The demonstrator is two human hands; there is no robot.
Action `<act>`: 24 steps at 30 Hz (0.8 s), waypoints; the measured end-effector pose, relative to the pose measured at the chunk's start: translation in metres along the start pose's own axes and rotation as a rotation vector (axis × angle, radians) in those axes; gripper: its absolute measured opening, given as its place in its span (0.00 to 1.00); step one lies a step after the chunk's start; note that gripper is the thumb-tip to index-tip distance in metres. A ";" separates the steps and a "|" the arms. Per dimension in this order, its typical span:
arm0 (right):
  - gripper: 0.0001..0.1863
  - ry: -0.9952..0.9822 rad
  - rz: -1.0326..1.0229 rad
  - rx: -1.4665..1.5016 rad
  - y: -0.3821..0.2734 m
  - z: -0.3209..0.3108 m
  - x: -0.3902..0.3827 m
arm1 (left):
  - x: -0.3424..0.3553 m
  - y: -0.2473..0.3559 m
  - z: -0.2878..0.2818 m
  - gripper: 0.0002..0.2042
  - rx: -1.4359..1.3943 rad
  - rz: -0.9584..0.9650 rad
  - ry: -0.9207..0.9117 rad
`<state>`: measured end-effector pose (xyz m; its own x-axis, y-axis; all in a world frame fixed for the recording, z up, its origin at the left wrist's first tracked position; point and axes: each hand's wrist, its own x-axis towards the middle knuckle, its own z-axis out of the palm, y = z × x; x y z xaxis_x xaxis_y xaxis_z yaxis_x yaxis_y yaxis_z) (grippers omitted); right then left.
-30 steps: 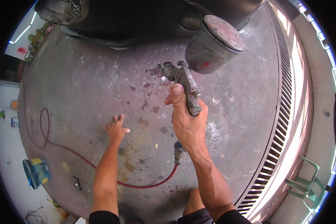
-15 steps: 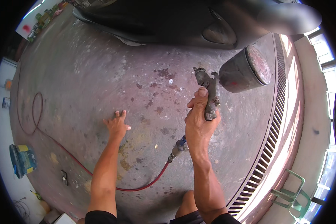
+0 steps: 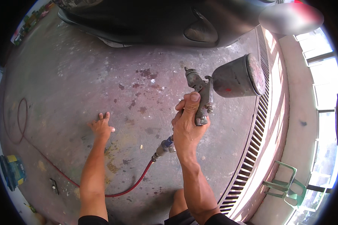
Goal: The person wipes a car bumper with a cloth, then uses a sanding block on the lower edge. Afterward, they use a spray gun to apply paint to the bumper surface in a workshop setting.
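My right hand [image 3: 190, 122] is wrapped round a metal spray gun [image 3: 201, 92], its nozzle pointing up and to the left. A dark, paint-stained cup [image 3: 234, 78] sits on the gun's right side, tilted sideways. From below the hand comes a blue and metal coupling [image 3: 164, 146], joined to a red air hose [image 3: 141, 183] that curves down and left. Empty, with fingers apart, my left hand [image 3: 100, 127] hangs in front of the floor. A dark bumper [image 3: 146, 26] with an oval lamp recess [image 3: 201, 32] spans the top of the view, beyond the nozzle.
Paint-spotted concrete floor [image 3: 75, 82] lies below. A slotted drain grate [image 3: 248, 157] runs along the right, with a green chair [image 3: 285, 185] beside the wall. At left are a blue-green bucket [image 3: 13, 172], a small dark object [image 3: 54, 186] and the looped hose [image 3: 22, 120].
The floor, car bumper and both hands have shifted left in the view, while the chair and windows show more. My right hand keeps its hold on the spray gun.
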<state>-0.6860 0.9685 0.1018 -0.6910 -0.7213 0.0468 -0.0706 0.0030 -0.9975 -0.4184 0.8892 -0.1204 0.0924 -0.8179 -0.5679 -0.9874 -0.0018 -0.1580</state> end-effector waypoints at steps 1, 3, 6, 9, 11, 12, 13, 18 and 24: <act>0.30 0.043 0.010 -0.010 -0.001 -0.003 0.000 | -0.003 -0.001 -0.004 0.48 0.001 0.009 0.006; 0.30 0.099 -0.034 -0.018 0.003 -0.007 0.002 | -0.010 0.001 -0.008 0.47 -0.005 0.023 0.017; 0.30 0.057 0.029 0.085 -0.014 0.009 0.001 | -0.011 -0.004 -0.007 0.46 -0.010 0.044 0.047; 0.30 -0.034 -0.007 0.132 -0.028 0.043 -0.004 | -0.012 -0.007 -0.008 0.45 -0.019 0.042 0.051; 0.30 -0.106 -0.030 0.169 -0.038 0.065 -0.006 | -0.015 -0.004 -0.012 0.46 -0.033 0.041 0.032; 0.29 -0.125 -0.043 0.192 -0.044 0.078 -0.008 | -0.016 -0.004 -0.014 0.46 -0.039 0.043 0.022; 0.29 -0.145 -0.054 0.216 -0.049 0.093 -0.011 | -0.015 -0.006 -0.012 0.46 -0.048 0.031 0.026; 0.28 -0.278 -0.112 0.339 -0.074 0.122 -0.022 | -0.008 -0.010 -0.003 0.46 -0.097 -0.022 0.034; 0.27 -0.129 -0.111 0.231 -0.050 0.077 -0.009 | 0.001 0.000 -0.001 0.48 -0.014 -0.025 -0.023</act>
<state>-0.6210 0.9219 0.1473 -0.5895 -0.7909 0.1643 0.0354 -0.2284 -0.9729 -0.4181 0.8875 -0.1206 0.1194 -0.8041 -0.5824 -0.9865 -0.0298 -0.1611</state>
